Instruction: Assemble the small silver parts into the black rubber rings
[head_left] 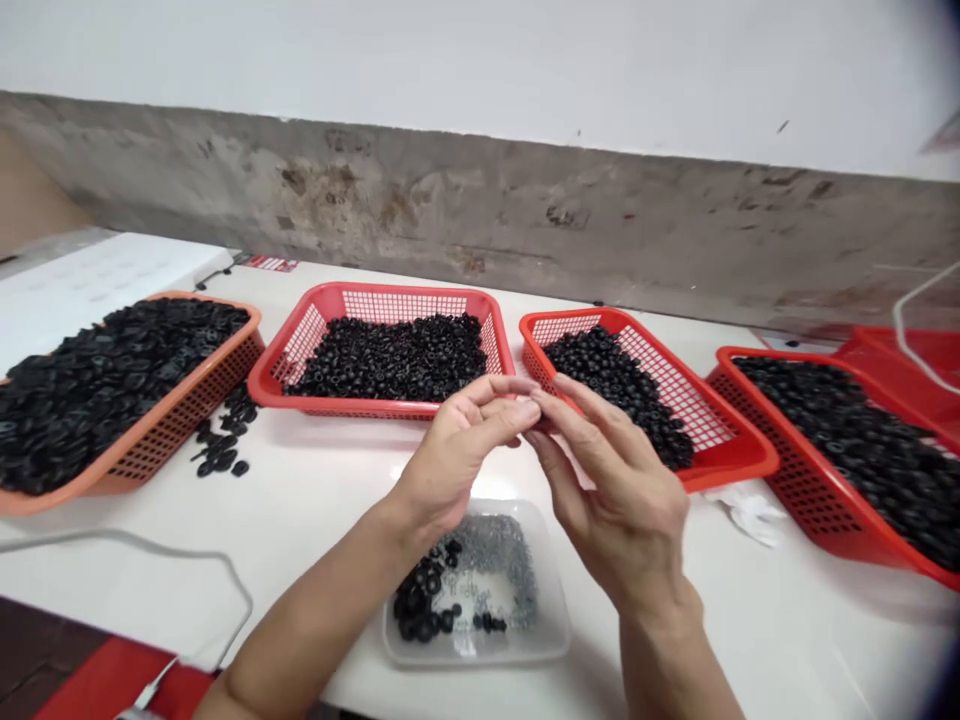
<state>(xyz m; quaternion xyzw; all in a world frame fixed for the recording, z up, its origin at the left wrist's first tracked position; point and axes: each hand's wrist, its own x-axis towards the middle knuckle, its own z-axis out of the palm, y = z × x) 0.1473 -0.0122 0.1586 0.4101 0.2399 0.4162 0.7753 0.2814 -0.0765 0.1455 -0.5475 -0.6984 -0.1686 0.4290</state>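
My left hand (469, 440) and my right hand (611, 475) meet fingertip to fingertip above the table. Both are closed in a pinch around something small and dark, mostly hidden by the fingers, so its kind cannot be told. Below them stands a clear plastic container (480, 655). Inside it lie small black round parts (424, 600) on the left and a heap of tiny silvery or clear pieces (499, 555). Just behind my hands is a red basket (697, 410) partly filled with black round pieces (619, 385).
Another red basket (382, 405) holds small black rings. At the left, an orange basket (187, 410) is heaped with black parts, with loose black pieces (221, 450) beside it. A further red basket (817, 470) is at the right, near crumpled white paper (754, 512). A cable (135, 540) crosses the left front.
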